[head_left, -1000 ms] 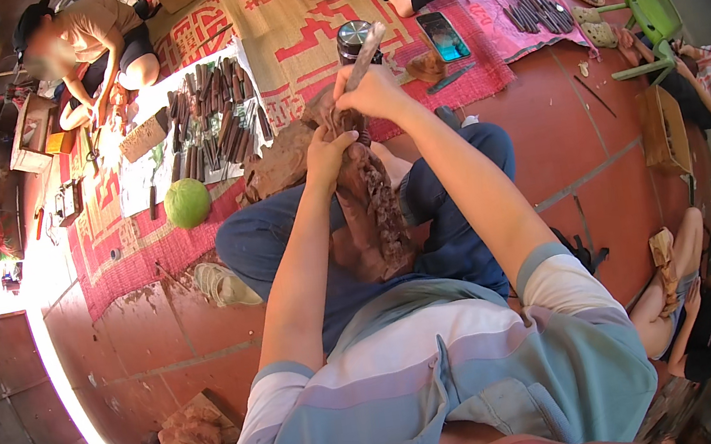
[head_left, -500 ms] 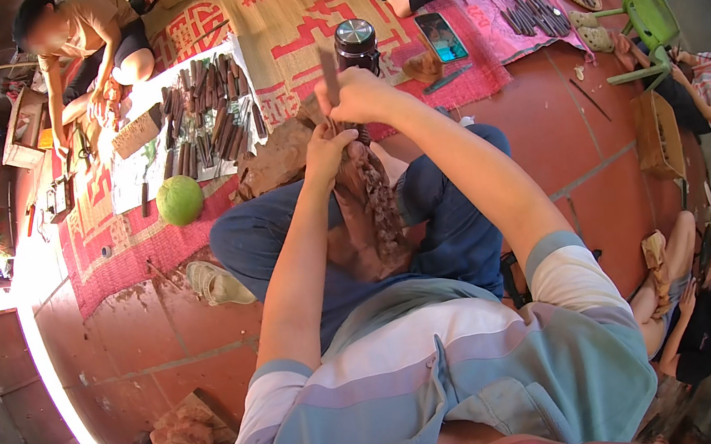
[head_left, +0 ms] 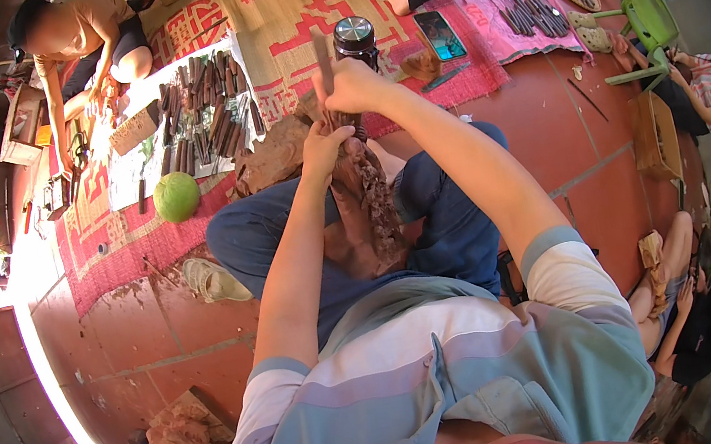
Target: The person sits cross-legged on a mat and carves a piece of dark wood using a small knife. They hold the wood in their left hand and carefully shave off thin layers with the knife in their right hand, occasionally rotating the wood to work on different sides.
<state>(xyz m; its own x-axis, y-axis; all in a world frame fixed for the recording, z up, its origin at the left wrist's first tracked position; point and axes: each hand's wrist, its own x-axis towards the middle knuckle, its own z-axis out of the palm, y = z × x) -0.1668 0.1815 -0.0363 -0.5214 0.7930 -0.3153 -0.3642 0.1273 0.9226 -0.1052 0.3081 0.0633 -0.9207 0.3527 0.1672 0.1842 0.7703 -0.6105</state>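
A reddish-brown wood carving [head_left: 369, 206] with a rough, knobbly right side stands tilted between my crossed legs. My right hand [head_left: 354, 87] is closed around a wooden-handled chisel [head_left: 322, 50], held nearly upright, its handle rising above the fist. Just below, my left hand [head_left: 325, 150] grips the carving's far end, its thumb lying across beside the chisel's lower part. The chisel's cutting tip is hidden by my fingers. Beyond my left hand lies a rough brown wood block [head_left: 269, 163]. A dark flask with a silver lid [head_left: 354, 34] stands just past my right hand.
Many chisels [head_left: 196, 108] lie on a white sheet, with a green round fruit [head_left: 177, 196] near its corner. A phone [head_left: 440, 35] rests on the red mat [head_left: 481, 79]. More tools [head_left: 533, 15] lie on pink cloth by a green chair [head_left: 650, 8]. Other people sit around.
My right hand and the chisel have shifted slightly away from me. My left hand stays at the carving. At the far left, another person's arm has moved a little over the mat.
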